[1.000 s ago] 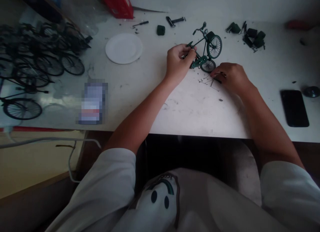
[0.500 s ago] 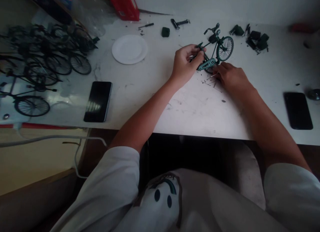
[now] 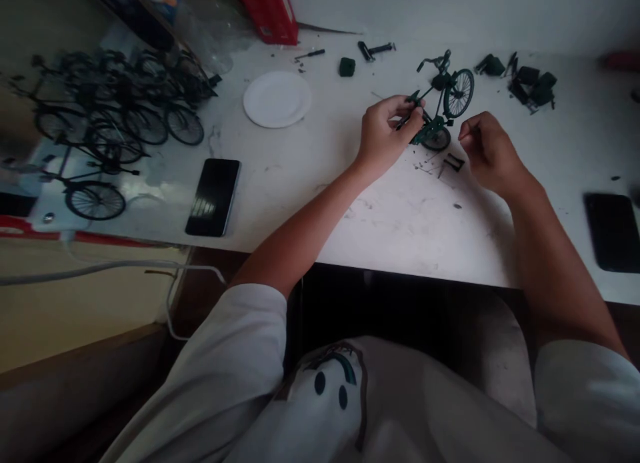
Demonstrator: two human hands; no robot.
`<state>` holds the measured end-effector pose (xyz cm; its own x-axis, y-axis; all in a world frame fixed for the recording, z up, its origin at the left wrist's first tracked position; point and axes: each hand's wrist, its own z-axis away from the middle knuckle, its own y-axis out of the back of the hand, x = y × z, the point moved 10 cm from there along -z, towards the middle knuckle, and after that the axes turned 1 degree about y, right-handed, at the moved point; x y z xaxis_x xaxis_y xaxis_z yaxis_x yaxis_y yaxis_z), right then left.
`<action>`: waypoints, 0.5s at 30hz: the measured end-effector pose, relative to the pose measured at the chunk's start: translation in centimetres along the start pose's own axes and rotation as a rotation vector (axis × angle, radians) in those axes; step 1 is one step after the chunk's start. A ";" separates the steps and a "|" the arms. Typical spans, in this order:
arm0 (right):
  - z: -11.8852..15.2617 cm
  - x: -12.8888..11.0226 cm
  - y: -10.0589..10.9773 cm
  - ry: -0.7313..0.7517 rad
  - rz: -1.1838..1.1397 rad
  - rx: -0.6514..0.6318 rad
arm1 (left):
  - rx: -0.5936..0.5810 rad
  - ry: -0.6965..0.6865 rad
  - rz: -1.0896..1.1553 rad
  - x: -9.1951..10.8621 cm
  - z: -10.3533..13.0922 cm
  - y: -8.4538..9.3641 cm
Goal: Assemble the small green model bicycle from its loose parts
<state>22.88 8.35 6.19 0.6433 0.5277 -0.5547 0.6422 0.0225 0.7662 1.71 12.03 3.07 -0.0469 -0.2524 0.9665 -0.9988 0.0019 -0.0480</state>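
A small green model bicycle (image 3: 440, 110) is held tilted above the white table, its front wheel up and to the right. My left hand (image 3: 387, 133) is closed around its rear part, near the saddle, and covers some of the frame. My right hand (image 3: 487, 150) is just right of the bicycle, apart from it, with thumb and fingers curled together; whatever is in them is hidden or too small to name. Below the bicycle lie a small black bracket-like part (image 3: 454, 162) and several thin pins and scraps.
Several model bicycles (image 3: 95, 200) crowd the left side. A white plate (image 3: 277, 100), a phone (image 3: 213, 196), a screwdriver (image 3: 311, 53) and a green block (image 3: 347, 66) lie nearer the middle. Dark parts (image 3: 533, 86) are at the back right, another phone (image 3: 613, 231) at the right edge.
My right hand has moved off the bicycle's lower wheel, to the right, uncovering the small black part on the table. My left hand keeps its hold. The view has shifted slightly.
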 end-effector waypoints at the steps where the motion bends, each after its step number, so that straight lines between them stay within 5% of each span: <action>1: 0.1 -0.9 0.4 0.017 0.001 0.053 | -0.004 -0.007 0.000 0.3 0.4 -0.3; 6: 1.5 -5.3 1.9 0.111 0.111 0.364 | -0.028 0.039 0.016 1.2 3.1 -2.1; 15: 1.5 -4.9 0.3 0.035 0.113 0.319 | -0.142 -0.041 -0.049 2.7 5.7 -4.3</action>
<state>20.57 4.53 8.66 0.7068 0.5406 -0.4563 0.6692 -0.3018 0.6790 5.94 5.83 4.46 -0.0002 -0.2951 0.9555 -0.9915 0.1246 0.0382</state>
